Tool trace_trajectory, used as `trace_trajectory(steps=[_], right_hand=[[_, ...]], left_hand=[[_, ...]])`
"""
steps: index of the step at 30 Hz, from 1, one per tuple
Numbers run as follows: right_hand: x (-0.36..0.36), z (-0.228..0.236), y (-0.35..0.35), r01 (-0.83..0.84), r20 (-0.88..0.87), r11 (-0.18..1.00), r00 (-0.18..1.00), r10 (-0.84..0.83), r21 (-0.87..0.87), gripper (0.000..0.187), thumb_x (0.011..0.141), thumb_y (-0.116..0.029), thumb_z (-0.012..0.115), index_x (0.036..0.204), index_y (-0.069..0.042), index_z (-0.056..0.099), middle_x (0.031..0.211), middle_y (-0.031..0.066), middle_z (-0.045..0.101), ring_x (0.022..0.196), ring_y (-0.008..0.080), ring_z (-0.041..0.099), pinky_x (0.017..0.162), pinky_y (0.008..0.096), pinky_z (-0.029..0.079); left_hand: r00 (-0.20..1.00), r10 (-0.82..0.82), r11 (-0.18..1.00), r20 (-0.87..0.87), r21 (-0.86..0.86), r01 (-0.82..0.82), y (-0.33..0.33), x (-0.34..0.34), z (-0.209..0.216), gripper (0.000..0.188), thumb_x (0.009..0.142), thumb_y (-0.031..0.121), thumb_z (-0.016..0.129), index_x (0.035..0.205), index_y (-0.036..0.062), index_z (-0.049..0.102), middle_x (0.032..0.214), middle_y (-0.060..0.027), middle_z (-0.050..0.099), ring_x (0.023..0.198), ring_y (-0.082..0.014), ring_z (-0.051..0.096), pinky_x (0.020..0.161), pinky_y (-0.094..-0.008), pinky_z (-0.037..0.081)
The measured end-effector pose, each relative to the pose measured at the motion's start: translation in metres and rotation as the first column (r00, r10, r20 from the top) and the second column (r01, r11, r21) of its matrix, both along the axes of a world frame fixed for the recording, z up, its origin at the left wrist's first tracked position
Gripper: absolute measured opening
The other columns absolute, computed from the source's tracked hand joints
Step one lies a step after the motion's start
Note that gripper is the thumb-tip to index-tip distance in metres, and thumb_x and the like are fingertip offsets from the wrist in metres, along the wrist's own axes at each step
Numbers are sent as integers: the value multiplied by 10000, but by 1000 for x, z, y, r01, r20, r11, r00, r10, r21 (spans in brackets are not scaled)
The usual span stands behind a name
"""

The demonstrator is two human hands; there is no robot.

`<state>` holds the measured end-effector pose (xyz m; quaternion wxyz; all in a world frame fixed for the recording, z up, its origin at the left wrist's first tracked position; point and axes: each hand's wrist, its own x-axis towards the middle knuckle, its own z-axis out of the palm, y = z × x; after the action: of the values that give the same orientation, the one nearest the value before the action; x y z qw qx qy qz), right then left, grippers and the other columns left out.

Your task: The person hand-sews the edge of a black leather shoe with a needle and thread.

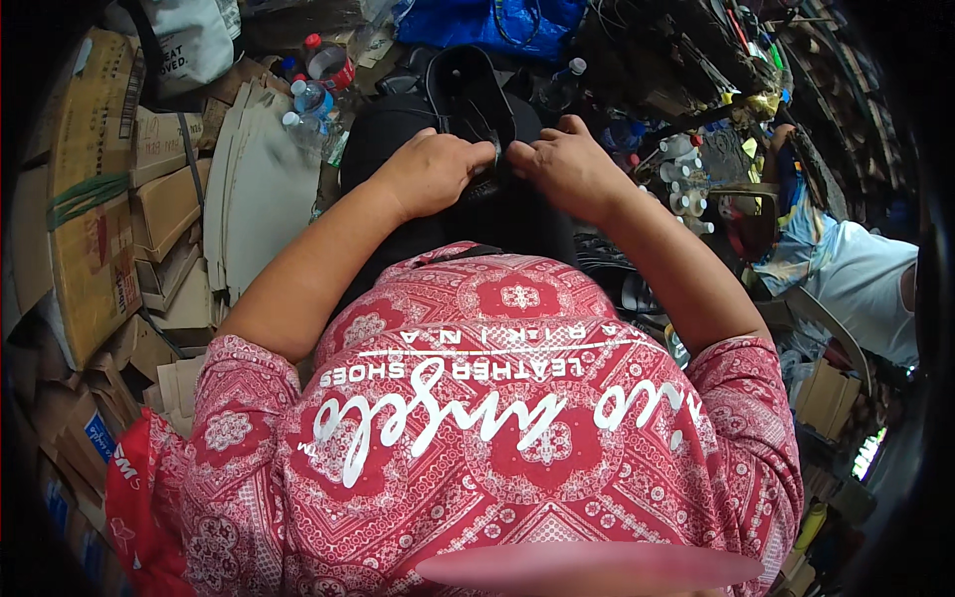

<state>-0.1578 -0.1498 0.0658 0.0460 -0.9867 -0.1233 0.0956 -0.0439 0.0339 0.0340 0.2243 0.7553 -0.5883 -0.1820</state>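
Note:
Both my hands are at a black piece with a broad looped band, held over my dark-trousered lap. It resembles a sandal, but its exact kind is hard to make out against the dark cloth. On its left side my left hand is closed, thumb and forefinger pinching the near part. From the right, my right hand pinches the same part with curled fingers. Only a small gap separates the two sets of fingertips. The band's rounded end points away from me, and the lower part is partly hidden by my fingers.
Stacked cardboard pieces and a long taped carton fill the left. Plastic bottles stand beyond them, with more bottles at right. A blue bag lies ahead. Another person's pale shirt shows at right.

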Motion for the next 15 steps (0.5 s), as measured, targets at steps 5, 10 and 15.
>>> trace_trajectory(steps=[5,10,15], right_hand=[[-9,0,-9,20,128,997,991,-30,80,114,866,-195,521,928,-124,586,830,41,648,912,223,597,906,427,342],[-8,-3,-1,37,110,996,993,-45,76,114,850,-162,529,938,-126,590,849,39,646,923,226,590,919,435,340],[-6,-14,-5,-47,113,997,993,40,55,175,808,-123,539,974,-143,592,888,44,631,957,249,570,916,424,359]], left_hand=[[1000,-6,1000,17,4,6,-1,-1,2,77,858,117,505,932,106,525,832,-104,620,858,-299,601,783,-423,423],[999,-7,999,39,41,5,-3,-2,0,81,849,109,509,928,108,529,817,-94,618,861,-292,596,785,-411,410],[989,-47,998,138,-38,53,10,1,1,123,802,76,531,916,116,553,785,-83,604,831,-271,584,762,-389,401]])
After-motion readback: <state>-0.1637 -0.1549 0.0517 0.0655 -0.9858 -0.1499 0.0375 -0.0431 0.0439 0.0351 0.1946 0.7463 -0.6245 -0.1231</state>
